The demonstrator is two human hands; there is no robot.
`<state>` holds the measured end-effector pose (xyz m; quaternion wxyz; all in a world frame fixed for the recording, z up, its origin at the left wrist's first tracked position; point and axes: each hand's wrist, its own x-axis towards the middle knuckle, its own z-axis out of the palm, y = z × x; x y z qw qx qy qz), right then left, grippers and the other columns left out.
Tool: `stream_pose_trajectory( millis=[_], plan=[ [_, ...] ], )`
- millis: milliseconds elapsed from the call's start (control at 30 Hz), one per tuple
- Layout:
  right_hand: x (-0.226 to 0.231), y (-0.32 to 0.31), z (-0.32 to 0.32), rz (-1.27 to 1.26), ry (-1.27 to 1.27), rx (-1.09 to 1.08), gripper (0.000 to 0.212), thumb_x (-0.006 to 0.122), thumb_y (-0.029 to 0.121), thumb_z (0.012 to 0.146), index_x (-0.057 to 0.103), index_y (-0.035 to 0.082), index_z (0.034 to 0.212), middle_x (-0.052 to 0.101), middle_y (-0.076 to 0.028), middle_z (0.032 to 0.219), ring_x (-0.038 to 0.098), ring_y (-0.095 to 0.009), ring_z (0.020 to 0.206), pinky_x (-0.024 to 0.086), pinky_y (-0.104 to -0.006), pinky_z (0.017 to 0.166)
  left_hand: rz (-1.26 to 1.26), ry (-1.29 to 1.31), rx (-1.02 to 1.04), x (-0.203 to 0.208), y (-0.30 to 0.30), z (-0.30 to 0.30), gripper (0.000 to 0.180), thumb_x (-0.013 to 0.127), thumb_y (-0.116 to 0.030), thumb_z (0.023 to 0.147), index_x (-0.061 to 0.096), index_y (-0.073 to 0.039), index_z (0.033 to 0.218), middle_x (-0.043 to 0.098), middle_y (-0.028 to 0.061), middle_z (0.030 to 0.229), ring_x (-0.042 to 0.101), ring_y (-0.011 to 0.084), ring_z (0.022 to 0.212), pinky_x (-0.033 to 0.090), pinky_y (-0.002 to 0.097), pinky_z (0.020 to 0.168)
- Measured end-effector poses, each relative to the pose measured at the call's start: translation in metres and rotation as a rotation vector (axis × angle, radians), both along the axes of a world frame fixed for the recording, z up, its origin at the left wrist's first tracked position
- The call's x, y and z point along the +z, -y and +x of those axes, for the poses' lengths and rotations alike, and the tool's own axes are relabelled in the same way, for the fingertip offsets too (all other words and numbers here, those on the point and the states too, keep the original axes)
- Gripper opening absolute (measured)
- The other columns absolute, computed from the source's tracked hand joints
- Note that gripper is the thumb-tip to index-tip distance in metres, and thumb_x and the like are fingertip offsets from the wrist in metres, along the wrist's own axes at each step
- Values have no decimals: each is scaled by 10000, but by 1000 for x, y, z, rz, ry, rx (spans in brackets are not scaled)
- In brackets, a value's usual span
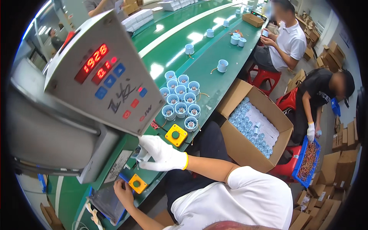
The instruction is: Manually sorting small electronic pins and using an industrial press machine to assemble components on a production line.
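Note:
Under the grey and green machine with red lit digits, my gloved right hand closes round a light blue plastic cup-shaped part. The machine's housing partly hides that part. My bare left hand rests at the edge of a blue tray with a dark sheet in it, fingers slightly apart and nothing seen in them. Beside it sits a yellow box with a green button. A second yellow button box stands past my right hand. Several blue cups with copper-coloured insides stand grouped on the green table.
An open carton of blue cups stands right of the table edge. Single cups dot the green tabletop. Two co-workers sit at the right, one in white, one in black by a blue tray of small parts.

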<state>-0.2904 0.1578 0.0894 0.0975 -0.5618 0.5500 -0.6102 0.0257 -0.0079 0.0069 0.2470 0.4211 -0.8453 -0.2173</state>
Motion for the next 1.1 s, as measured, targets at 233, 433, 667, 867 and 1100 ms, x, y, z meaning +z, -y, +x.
stream_pose_trajectory(
  millis=[233,433,667,867,1100],
  plan=[
    [3,18,4,-51,0,-102,819,881,136,712,547,-108,1418,695,-214,965,711,-436,876,570,-485,742,-4,22,13,-2,4,-8,109,735,18,937,702,51,1035,708,170,1020,673,358,957,540,437,858],
    [44,19,-14,-311,-190,-245,615,837,90,716,697,30,1312,715,-114,809,710,-383,717,570,-467,658,6,16,57,-4,1,-9,96,731,6,961,715,43,1048,722,159,1005,694,319,889,560,420,826],
    [30,-37,-98,-99,53,-293,616,839,234,795,718,60,1374,801,-197,1031,791,-376,912,620,-409,803,-60,20,79,-2,-5,-3,119,764,-25,946,733,10,1056,709,168,968,685,353,907,551,439,835],
    [34,40,-238,448,-224,-565,514,727,404,985,684,42,1346,778,-294,1196,777,-423,1055,621,-455,902,-40,28,47,11,-4,-15,90,754,-54,959,736,3,1027,729,152,997,661,374,957,528,457,867],
    [-25,129,-270,795,-650,-596,439,687,455,968,773,70,1161,800,-254,1122,779,-435,1027,624,-490,882,-13,11,67,4,-4,-12,89,755,-55,959,731,4,1022,731,156,1006,671,376,976,533,457,881]
  ],
)
